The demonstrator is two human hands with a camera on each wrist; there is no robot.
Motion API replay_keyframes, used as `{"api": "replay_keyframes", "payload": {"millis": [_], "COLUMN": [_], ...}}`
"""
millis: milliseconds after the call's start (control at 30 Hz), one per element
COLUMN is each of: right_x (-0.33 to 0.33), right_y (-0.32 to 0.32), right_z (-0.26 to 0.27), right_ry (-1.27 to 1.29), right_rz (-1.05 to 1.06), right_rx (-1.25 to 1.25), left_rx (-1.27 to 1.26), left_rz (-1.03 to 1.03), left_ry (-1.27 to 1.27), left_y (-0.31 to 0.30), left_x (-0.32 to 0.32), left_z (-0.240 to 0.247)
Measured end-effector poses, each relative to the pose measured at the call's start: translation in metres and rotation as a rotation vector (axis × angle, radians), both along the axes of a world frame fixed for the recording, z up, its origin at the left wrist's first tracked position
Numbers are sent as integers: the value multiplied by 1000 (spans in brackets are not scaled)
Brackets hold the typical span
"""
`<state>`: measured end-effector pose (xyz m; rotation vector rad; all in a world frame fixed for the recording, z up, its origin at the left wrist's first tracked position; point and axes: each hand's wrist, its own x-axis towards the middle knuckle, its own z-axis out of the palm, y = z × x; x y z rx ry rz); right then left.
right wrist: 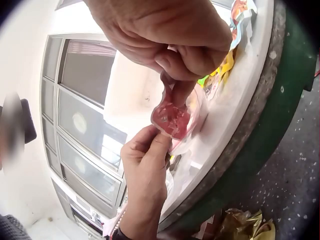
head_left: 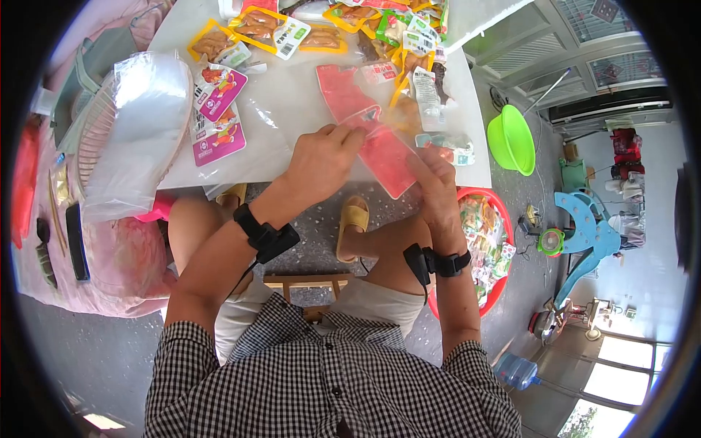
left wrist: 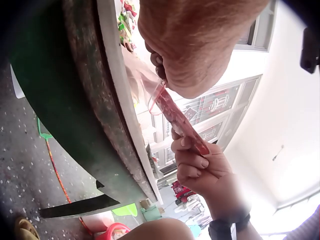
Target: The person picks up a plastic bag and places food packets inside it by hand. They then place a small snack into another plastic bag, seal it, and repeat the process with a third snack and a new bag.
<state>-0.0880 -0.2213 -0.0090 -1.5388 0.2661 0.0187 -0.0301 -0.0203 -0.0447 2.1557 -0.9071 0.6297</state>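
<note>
Both hands hold a red and clear plastic bag [head_left: 389,159] over the table's near edge. The left hand [head_left: 321,162] pinches its upper left part with thumb and fingers. At the bag's right side the right hand [head_left: 437,182] grips the edge. In the right wrist view the bag [right wrist: 171,120] gapes between the hands, its red inside showing, and the left hand [right wrist: 145,182] pinches its rim. The left wrist view shows the bag [left wrist: 177,117] edge-on, with the right hand [left wrist: 207,172] curled round its end. Another red bag part [head_left: 339,91] lies flat beyond the left hand.
Yellow-edged food packets [head_left: 266,29] and white packets [head_left: 426,95] lie along the table's far side. Purple-and-white packets [head_left: 219,139] and a stack of clear bags [head_left: 139,131] are at the left. A red basin [head_left: 504,219] of packets stands on the floor at right, near a green basin [head_left: 511,140].
</note>
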Motion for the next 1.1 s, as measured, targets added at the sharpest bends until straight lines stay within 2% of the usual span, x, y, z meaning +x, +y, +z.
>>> {"api": "replay_keyframes", "payload": {"millis": [133, 233, 333, 433, 533, 633, 733, 867, 1000, 1100], "right_x": [12, 26, 32, 31, 32, 35, 39, 34, 24, 26], "right_y": [39, 34, 42, 40, 50, 54, 61, 44, 30, 20], "right_z": [8, 0, -1, 1, -7, -6, -2, -2, 21, 34], "right_ry": [21, 24, -41, -13, -15, 4, 73, 50, 95, 21], "right_rz": [-62, 123, 128, 121, 113, 285, 268, 283, 255, 210], "right_rx": [58, -46, 151, 92, 158, 105, 170, 52, -155, -197], "left_rx": [7, -20, -11, 25, 7, -42, 18, -18, 9, 27], "left_rz": [-1, -10, -16, -11, -32, -71, -78, -42, -6, 12], "left_ry": [7, -4, 9, 49, 37, -20, 17, 14, 67, 100], "left_y": [-1, 0, 2, 2, 4, 4, 5, 7, 8, 6], "left_x": [-2, -2, 0, -2, -3, -3, -2, 2, 2, 2], "left_z": [0, 2, -1, -2, 3, 4, 1, 1, 0, -1]}}
